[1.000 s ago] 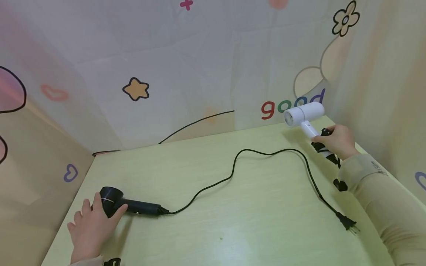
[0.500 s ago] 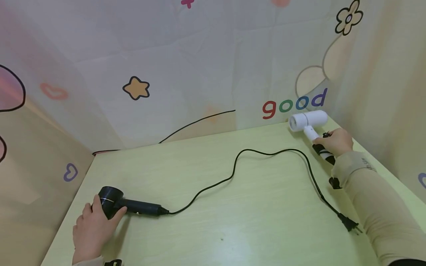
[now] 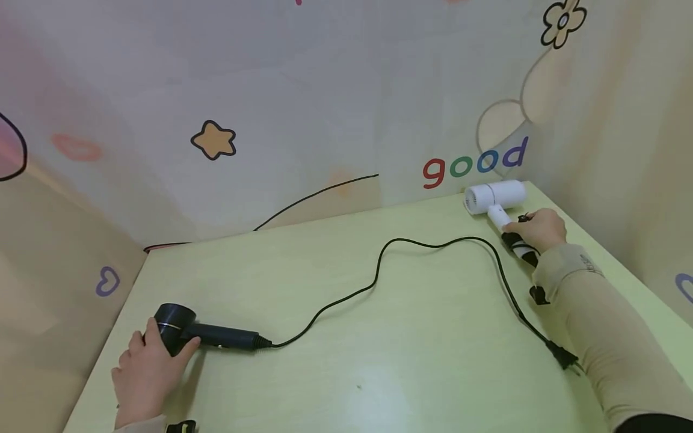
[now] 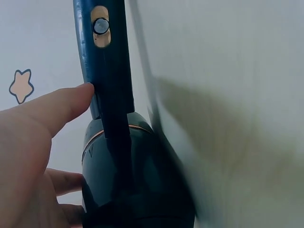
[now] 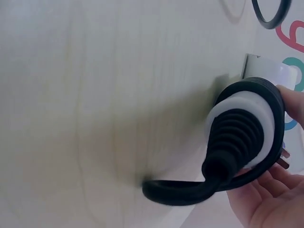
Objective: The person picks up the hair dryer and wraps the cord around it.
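Observation:
At the front left of the table, a black hair dryer [image 3: 224, 337] lies on its side with its handle pointing right. My left hand [image 3: 146, 373] holds it by the head, the thumb against the base of the handle [image 4: 107, 57] and the fingers behind the barrel. In the back right corner is a white hair dryer [image 3: 495, 197], its black cord [image 5: 278, 114] wound around the handle. The fingers and thumb of my right hand [image 3: 541, 230] grip that wrapped handle. The dryer's barrel is close over the tabletop by the wall.
A long black cord [image 3: 378, 264] snakes from the black dryer across the pale green table [image 3: 303, 270] to a two-prong plug [image 3: 563, 355] beside my right sleeve [image 3: 601, 337]. A printed curtain [image 3: 303, 108] hangs along the back and both sides.
My right hand has lowered the white hair dryer toward the table at the back right corner. The left hand and the black hair dryer stay in place; the head view tilts slightly.

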Available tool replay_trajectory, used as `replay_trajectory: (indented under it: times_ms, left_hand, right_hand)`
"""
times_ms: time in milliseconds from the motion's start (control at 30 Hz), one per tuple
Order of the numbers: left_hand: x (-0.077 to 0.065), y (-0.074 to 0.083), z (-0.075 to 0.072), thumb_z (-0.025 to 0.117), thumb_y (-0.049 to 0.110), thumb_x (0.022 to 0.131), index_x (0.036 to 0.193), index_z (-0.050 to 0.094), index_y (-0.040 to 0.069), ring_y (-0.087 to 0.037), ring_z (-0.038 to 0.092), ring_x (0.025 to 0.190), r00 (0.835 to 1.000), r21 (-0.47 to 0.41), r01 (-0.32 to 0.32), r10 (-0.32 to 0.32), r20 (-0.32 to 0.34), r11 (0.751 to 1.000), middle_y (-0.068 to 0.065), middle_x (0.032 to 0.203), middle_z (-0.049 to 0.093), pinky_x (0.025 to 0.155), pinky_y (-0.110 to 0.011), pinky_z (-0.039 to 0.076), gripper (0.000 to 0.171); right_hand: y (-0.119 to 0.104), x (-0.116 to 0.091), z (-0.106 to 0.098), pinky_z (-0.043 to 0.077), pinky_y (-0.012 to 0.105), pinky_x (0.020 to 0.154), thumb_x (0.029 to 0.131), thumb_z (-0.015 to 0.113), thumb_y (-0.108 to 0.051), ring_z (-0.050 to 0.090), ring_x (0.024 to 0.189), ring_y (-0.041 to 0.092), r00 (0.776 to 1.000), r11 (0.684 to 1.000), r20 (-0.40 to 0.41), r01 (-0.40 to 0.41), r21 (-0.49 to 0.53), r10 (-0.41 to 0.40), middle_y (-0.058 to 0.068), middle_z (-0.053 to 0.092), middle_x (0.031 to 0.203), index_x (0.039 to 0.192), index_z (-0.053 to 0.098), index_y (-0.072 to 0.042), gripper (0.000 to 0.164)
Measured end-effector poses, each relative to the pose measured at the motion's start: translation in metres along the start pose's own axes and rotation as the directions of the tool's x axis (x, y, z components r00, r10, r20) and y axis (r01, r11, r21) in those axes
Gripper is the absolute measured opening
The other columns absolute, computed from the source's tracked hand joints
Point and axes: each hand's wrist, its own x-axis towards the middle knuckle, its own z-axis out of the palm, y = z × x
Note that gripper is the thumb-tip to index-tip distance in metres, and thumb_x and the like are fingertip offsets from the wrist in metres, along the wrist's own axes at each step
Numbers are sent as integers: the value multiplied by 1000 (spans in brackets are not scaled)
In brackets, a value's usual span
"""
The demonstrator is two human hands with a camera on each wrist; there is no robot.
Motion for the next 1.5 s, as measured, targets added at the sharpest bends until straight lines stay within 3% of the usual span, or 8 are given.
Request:
replay_trajectory:
  times_ms: [167, 300, 433, 600, 867, 1000, 1233, 1500]
  left_hand:
    - [0, -5, 0, 47, 73, 81, 146, 9, -7, -64, 35, 111, 1000, -8, 20, -20, 0, 1000, -43, 134, 26, 83, -72, 31, 110]
    - [2, -6, -1, 44, 74, 82, 147, 5, -6, -64, 34, 111, 999, -25, 25, -24, 34, 999, -43, 135, 24, 85, -72, 29, 110]
    - [7, -3, -4, 45, 59, 89, 146, 4, -7, -64, 36, 110, 997, -33, 6, -4, 76, 999, -43, 135, 24, 85, -71, 31, 97]
    - [15, -6, -15, 53, 38, 87, 146, -2, -7, -60, 42, 103, 989, -35, 7, -1, 150, 999, -45, 131, 23, 76, -61, 40, 92]
    - [26, -13, -20, 65, 46, 79, 143, -1, -15, -50, 49, 99, 982, -31, -5, 11, 186, 1000, -47, 124, 34, 71, -55, 45, 111]
    - [29, -16, -17, 67, 51, 76, 141, 9, -18, -50, 50, 98, 984, -33, -25, 30, 178, 999, -46, 123, 36, 71, -55, 46, 112]
    - [31, -20, -17, 68, 51, 73, 132, 31, -15, -44, 52, 88, 991, -61, -14, 22, 134, 998, -37, 117, 39, 62, -46, 44, 96]
    - [34, -24, -15, 65, 48, 76, 133, 26, -16, -36, 55, 80, 988, -104, -4, 20, 153, 995, -34, 105, 54, 59, -39, 43, 95]
  right_hand:
    - [-4, 3, 2, 41, 33, 62, 81, 66, -40, 48, 82, 32, 1000, 1000, 3, 25, 6, -25, 22, 55, 91, 101, 56, 13, 58]
    - [-2, 3, 1, 46, 46, 80, 83, 65, -40, 48, 96, 39, 999, 1000, 41, 5, 19, -5, 33, 53, 111, 119, 48, 16, 69]
    - [2, 1, -3, 39, 55, 98, 86, 61, -40, 42, 114, 47, 997, 1000, 81, -7, 25, 5, 39, 39, 132, 135, 30, 20, 84]
    - [-4, 3, -4, 38, 55, 99, 89, 57, -40, 39, 118, 48, 994, 1000, 107, -8, 18, 6, 40, 35, 135, 138, 24, 19, 84]
    - [-5, 1, -3, 33, 57, 104, 94, 47, -39, 35, 124, 51, 991, 1000, 133, 25, 5, -26, 39, 32, 138, 141, 19, 18, 79]
    - [-4, -4, 0, 34, 62, 98, 92, 47, -47, 37, 120, 53, 996, 999, 80, 46, -29, -44, 39, 33, 137, 142, 21, 14, 82]
    - [-22, -16, 17, 27, 69, 94, 91, 53, -45, 30, 124, 57, 970, 962, -86, 210, -173, -227, 36, 28, 142, 138, 34, 10, 75]
    - [-53, -37, 28, 17, 69, 104, 89, 59, -39, 26, 132, 51, 923, 907, -41, 369, -201, -384, 33, 28, 145, 135, 38, 9, 70]
